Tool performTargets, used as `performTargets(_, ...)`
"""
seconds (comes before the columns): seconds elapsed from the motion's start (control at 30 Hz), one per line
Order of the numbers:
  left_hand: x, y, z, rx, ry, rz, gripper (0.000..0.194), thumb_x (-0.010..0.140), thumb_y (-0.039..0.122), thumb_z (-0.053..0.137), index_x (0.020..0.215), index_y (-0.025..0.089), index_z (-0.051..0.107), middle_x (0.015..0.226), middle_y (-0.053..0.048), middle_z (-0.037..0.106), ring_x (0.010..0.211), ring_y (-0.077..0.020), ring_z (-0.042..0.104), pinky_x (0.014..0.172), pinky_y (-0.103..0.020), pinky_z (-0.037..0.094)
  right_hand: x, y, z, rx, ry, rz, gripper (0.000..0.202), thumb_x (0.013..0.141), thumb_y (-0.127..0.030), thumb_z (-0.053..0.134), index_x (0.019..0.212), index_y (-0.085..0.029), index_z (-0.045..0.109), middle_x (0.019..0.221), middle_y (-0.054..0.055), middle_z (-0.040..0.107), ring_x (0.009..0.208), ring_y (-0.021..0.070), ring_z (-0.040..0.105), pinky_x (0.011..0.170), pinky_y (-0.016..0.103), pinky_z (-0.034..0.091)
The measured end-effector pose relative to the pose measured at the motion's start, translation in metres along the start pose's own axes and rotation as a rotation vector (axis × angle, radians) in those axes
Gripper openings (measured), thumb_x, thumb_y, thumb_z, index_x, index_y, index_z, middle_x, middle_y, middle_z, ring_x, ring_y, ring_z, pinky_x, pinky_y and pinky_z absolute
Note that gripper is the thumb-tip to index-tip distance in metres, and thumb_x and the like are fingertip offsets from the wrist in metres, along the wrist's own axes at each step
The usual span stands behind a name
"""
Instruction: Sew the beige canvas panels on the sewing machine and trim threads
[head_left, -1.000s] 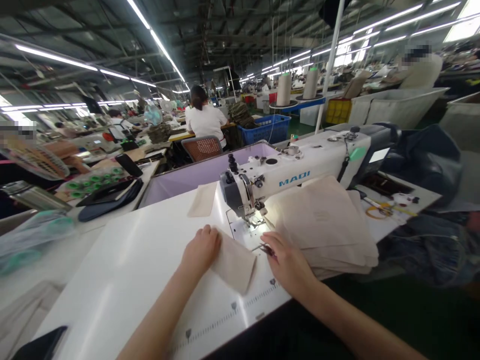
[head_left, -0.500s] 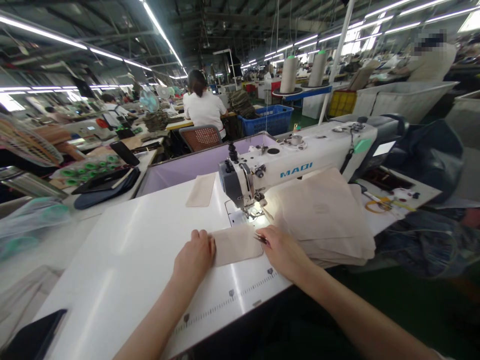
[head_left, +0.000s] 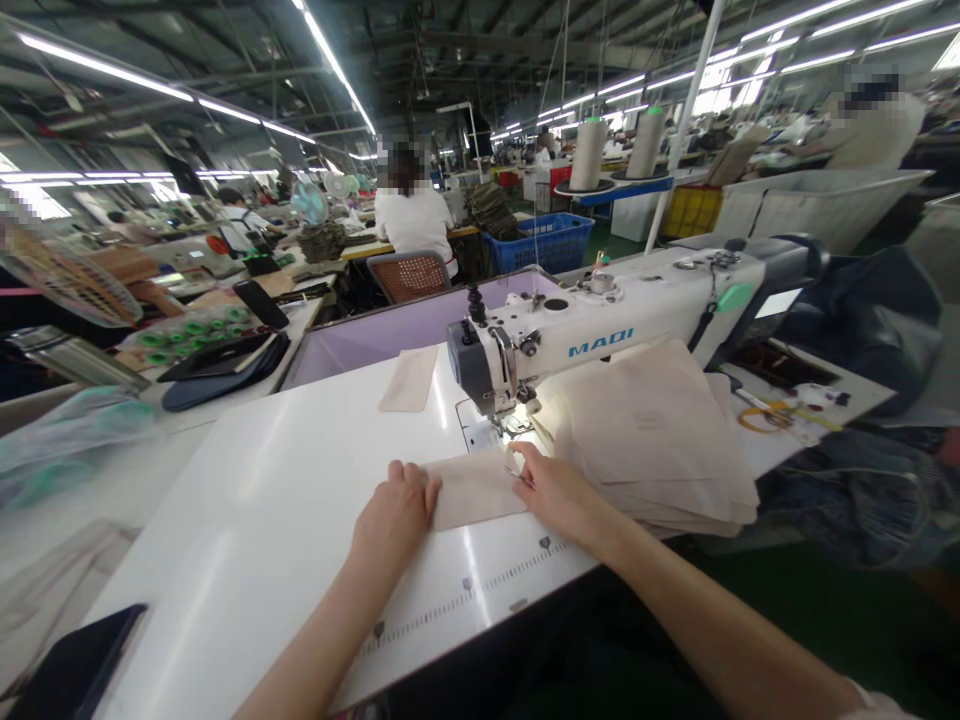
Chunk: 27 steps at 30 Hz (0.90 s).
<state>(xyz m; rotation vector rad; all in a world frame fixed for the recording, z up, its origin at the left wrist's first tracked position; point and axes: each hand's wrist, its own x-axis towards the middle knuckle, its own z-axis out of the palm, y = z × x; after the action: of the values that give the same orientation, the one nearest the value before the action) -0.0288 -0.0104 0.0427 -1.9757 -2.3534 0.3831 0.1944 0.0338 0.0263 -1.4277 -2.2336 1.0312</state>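
Observation:
A small beige fabric piece [head_left: 476, 492] lies on the white sewing table [head_left: 300, 500], just in front of the machine's needle area. Curled fingers of my left hand [head_left: 394, 512] grip its left end, with the thumb pressed on the cloth. My right hand [head_left: 559, 497] is closed round small metal thread snips [head_left: 514, 472], mostly hidden in the palm, and its fingertips are at the fabric's upper right corner. The white sewing machine [head_left: 600, 340] stands right behind, its lamp lit over the presser foot [head_left: 516, 425].
Another small beige piece [head_left: 409, 380] lies left of the machine head. Stacked larger beige panels [head_left: 652, 430] fill the table under the machine arm. Scissors [head_left: 765, 415] lie farther right. A dark phone [head_left: 82, 660] is at the lower left. A purple-lined bin [head_left: 360, 345] sits behind the table.
My right hand has turned and its fingertips have moved up to the fabric's upper right corner; the snips show less. My left hand stays at the left end. The whole view has shifted slightly.

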Motion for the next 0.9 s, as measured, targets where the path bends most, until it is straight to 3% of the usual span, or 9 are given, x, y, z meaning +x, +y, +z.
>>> performTargets(0.3, -0.003, -0.005, 0.001, 0.019, 0.026, 0.03, 0.038, 0.107, 0.033, 0.029, 0.108, 0.008, 0.058, 0.104, -0.014, 0.057, 0.084, -0.0223, 0.068, 0.07, -0.031, 0.054, -0.002, 0.001, 0.007, -0.156, 0.015, -0.028, 0.059, 0.093, -0.015, 0.053, 0.15, -0.013, 0.036, 0.099, 0.008, 0.073, 0.086, 0.0221, 0.067, 0.07, 0.028, 0.042)
performTargets(0.37, -0.003, -0.007, -0.002, 0.025, 0.014, 0.033, 0.038, 0.107, 0.033, 0.029, 0.109, 0.008, 0.059, 0.105, -0.014, 0.058, 0.082, -0.0219, 0.069, 0.069, -0.031, 0.054, -0.006, 0.001, 0.009, -0.218, 0.06, -0.063, 0.05, 0.094, -0.015, 0.052, 0.144, -0.014, 0.044, 0.106, 0.01, 0.071, 0.088, 0.0223, 0.068, 0.071, 0.029, 0.044)
performTargets(0.47, -0.003, -0.004, -0.009, 0.034, -0.001, 0.001, 0.033, 0.105, 0.028, 0.034, 0.107, 0.008, 0.061, 0.104, -0.014, 0.06, 0.085, -0.0249, 0.068, 0.066, -0.033, 0.054, -0.016, 0.003, 0.013, -0.366, 0.087, -0.178, 0.027, 0.094, -0.009, 0.051, 0.117, -0.017, 0.062, 0.121, 0.011, 0.065, 0.086, 0.0197, 0.067, 0.069, 0.029, 0.045)
performTargets(0.53, -0.005, 0.005, -0.011, 0.041, 0.064, 0.087, 0.025, 0.099, 0.015, 0.04, 0.107, 0.012, 0.064, 0.105, -0.014, 0.063, 0.095, -0.0282, 0.067, 0.073, -0.038, 0.056, -0.021, 0.006, 0.015, -0.436, 0.064, -0.267, 0.025, 0.091, -0.003, 0.049, 0.103, -0.016, 0.065, 0.117, 0.009, 0.065, 0.082, 0.018, 0.067, 0.067, 0.028, 0.046)
performTargets(0.6, -0.005, 0.02, -0.008, 0.004, 0.182, 0.329, 0.032, 0.094, 0.006, 0.044, 0.115, 0.017, 0.064, 0.117, -0.012, 0.065, 0.111, -0.0289, 0.062, 0.089, -0.043, 0.053, -0.026, 0.009, 0.017, -0.468, 0.045, -0.317, 0.026, 0.09, -0.001, 0.048, 0.102, -0.016, 0.066, 0.112, 0.008, 0.067, 0.082, 0.0184, 0.067, 0.068, 0.028, 0.047)
performTargets(0.67, -0.003, 0.037, -0.002, -0.094, 0.271, 0.591, 0.041, 0.094, 0.008, 0.048, 0.131, 0.022, 0.058, 0.134, -0.009, 0.061, 0.125, -0.0258, 0.055, 0.103, -0.042, 0.048, -0.029, 0.01, 0.018, -0.49, 0.036, -0.324, 0.029, 0.089, 0.001, 0.049, 0.105, -0.016, 0.066, 0.109, 0.007, 0.069, 0.081, 0.0188, 0.068, 0.068, 0.028, 0.048)
performTargets(0.7, -0.001, 0.044, 0.003, -0.136, 0.296, 0.647, 0.042, 0.096, 0.01, 0.049, 0.135, 0.022, 0.056, 0.138, -0.007, 0.061, 0.128, -0.0248, 0.053, 0.105, -0.041, 0.046, -0.029, 0.01, 0.019, -0.499, 0.037, -0.317, 0.03, 0.088, 0.002, 0.049, 0.107, -0.016, 0.066, 0.108, 0.007, 0.069, 0.08, 0.0189, 0.068, 0.067, 0.028, 0.049)
performTargets(0.77, 0.006, 0.054, 0.011, -0.179, 0.321, 0.664, 0.041, 0.097, 0.016, 0.052, 0.137, 0.02, 0.054, 0.139, -0.007, 0.061, 0.128, -0.0251, 0.053, 0.105, -0.041, 0.046, -0.029, 0.009, 0.019, -0.511, 0.041, -0.299, 0.032, 0.089, 0.002, 0.048, 0.11, -0.016, 0.065, 0.105, 0.006, 0.07, 0.08, 0.0191, 0.068, 0.066, 0.028, 0.049)
performTargets(0.9, 0.022, 0.059, 0.019, -0.196, 0.338, 0.572, 0.04, 0.098, 0.021, 0.052, 0.137, 0.019, 0.055, 0.138, -0.01, 0.06, 0.127, -0.0278, 0.053, 0.102, -0.044, 0.048, -0.023, 0.004, 0.018, -0.516, 0.045, -0.261, 0.03, 0.089, 0.0, 0.05, 0.111, -0.016, 0.064, 0.104, 0.007, 0.071, 0.08, 0.0189, 0.069, 0.065, 0.026, 0.049)
